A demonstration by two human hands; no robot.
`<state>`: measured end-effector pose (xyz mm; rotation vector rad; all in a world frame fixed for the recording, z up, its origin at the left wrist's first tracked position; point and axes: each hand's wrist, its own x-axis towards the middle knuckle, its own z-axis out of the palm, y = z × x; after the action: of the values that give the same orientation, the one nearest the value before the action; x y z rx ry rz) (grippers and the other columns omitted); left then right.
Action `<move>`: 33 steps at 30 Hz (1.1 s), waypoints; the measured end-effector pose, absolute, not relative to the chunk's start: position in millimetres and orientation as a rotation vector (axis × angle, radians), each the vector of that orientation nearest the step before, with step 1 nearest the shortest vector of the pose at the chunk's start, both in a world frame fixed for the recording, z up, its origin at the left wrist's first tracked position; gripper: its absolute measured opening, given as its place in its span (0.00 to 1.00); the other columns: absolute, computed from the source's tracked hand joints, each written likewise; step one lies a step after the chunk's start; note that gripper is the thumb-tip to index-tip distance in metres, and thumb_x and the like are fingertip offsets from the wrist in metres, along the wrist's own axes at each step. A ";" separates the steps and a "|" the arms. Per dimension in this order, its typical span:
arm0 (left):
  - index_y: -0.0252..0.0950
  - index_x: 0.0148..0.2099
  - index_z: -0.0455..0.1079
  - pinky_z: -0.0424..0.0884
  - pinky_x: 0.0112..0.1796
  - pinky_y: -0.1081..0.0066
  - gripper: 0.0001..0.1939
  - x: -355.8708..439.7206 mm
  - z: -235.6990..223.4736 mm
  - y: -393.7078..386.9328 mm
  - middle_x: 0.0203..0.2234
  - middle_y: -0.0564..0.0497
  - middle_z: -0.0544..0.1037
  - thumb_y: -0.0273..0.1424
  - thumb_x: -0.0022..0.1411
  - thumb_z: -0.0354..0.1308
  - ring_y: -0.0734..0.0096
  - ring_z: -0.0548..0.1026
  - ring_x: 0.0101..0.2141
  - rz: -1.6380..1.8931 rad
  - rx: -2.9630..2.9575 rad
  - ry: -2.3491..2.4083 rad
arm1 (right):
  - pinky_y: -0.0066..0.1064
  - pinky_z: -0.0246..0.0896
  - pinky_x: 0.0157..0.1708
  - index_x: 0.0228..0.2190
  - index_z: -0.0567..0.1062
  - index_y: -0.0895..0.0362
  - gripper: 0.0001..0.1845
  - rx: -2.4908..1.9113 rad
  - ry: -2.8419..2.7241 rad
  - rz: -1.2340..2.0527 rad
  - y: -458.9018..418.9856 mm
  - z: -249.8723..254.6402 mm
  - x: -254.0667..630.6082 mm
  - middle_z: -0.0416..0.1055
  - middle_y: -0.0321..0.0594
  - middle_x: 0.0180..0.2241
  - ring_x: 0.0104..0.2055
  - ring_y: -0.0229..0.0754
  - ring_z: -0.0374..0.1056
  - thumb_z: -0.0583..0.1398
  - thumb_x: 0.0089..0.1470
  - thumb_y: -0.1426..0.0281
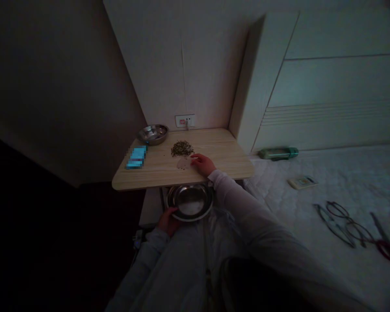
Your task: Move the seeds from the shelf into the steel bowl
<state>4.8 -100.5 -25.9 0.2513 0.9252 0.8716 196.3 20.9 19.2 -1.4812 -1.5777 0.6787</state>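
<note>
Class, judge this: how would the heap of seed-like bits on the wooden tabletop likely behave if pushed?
The heap of seed-like bits would probably spread rather than slide whole, since its pieces look loose. Single ones would likely scatter easily across the flat wooden tabletop, as each looks tiny.

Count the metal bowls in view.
2: one bowl on the table at its back left; the other bowl in the left hand, below the front edge.

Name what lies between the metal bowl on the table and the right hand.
In the head view, a loose pile of small dark bits lies between the tabletop bowl and the right hand.
</note>
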 end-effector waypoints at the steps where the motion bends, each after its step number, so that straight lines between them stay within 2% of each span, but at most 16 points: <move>1: 0.30 0.32 0.67 0.68 0.38 0.65 0.09 4.7 -26.1 -100.5 0.23 0.48 0.76 0.22 0.51 0.46 0.64 0.73 0.35 0.873 0.250 0.920 | 0.29 0.59 0.35 0.38 0.69 0.55 0.13 -1.474 -1.580 0.688 20.6 19.1 196.1 0.73 0.35 0.27 0.31 0.35 0.67 0.54 0.48 0.69; 7: 0.31 0.34 0.67 0.68 0.39 0.64 0.09 4.3 -29.3 -100.9 0.23 0.49 0.76 0.21 0.50 0.48 0.65 0.74 0.34 0.897 0.249 0.920 | 0.29 0.59 0.35 0.38 0.69 0.56 0.13 -1.448 -1.599 0.733 16.2 19.7 194.5 0.73 0.35 0.26 0.30 0.35 0.67 0.54 0.47 0.69; 12: 0.29 0.35 0.68 0.67 0.41 0.63 0.11 4.8 -26.3 -102.0 0.27 0.45 0.77 0.22 0.49 0.49 0.62 0.72 0.39 0.877 0.244 0.897 | 0.27 0.59 0.32 0.38 0.69 0.56 0.13 -1.420 -1.628 0.778 11.6 20.6 193.1 0.72 0.34 0.25 0.27 0.33 0.65 0.54 0.47 0.69; 20: 0.29 0.33 0.69 0.68 0.39 0.62 0.10 6.5 -21.3 -103.2 0.25 0.45 0.77 0.22 0.48 0.49 0.60 0.72 0.39 0.893 0.268 0.932 | 0.27 0.58 0.33 0.37 0.70 0.56 0.13 -1.402 -1.633 0.798 3.5 23.0 191.0 0.72 0.33 0.25 0.28 0.33 0.65 0.54 0.47 0.69; 25: 0.29 0.31 0.68 0.68 0.39 0.63 0.08 5.1 -27.4 -101.0 0.24 0.47 0.77 0.21 0.49 0.49 0.62 0.73 0.36 0.897 0.262 0.950 | 0.27 0.58 0.34 0.37 0.70 0.57 0.13 -1.382 -1.632 0.821 0.1 24.5 190.2 0.72 0.34 0.25 0.29 0.33 0.66 0.55 0.47 0.70; 29: 0.29 0.31 0.69 0.68 0.40 0.63 0.09 4.6 -29.4 -99.7 0.23 0.47 0.77 0.22 0.49 0.48 0.63 0.73 0.36 0.884 0.265 0.930 | 0.26 0.58 0.31 0.37 0.69 0.57 0.13 -1.380 -1.585 0.818 1.4 23.3 191.0 0.72 0.34 0.25 0.25 0.32 0.63 0.53 0.47 0.69; 33: 0.29 0.31 0.69 0.68 0.40 0.63 0.09 4.2 -28.8 -99.8 0.24 0.46 0.77 0.22 0.48 0.49 0.62 0.73 0.37 0.864 0.245 0.917 | 0.25 0.57 0.27 0.37 0.69 0.57 0.15 -1.405 -1.535 0.801 3.4 22.0 192.1 0.72 0.33 0.24 0.22 0.31 0.60 0.53 0.44 0.73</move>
<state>4.2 -99.8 -28.8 0.2450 0.9172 0.8635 192.1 3.4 22.0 -1.4054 -1.5353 0.8014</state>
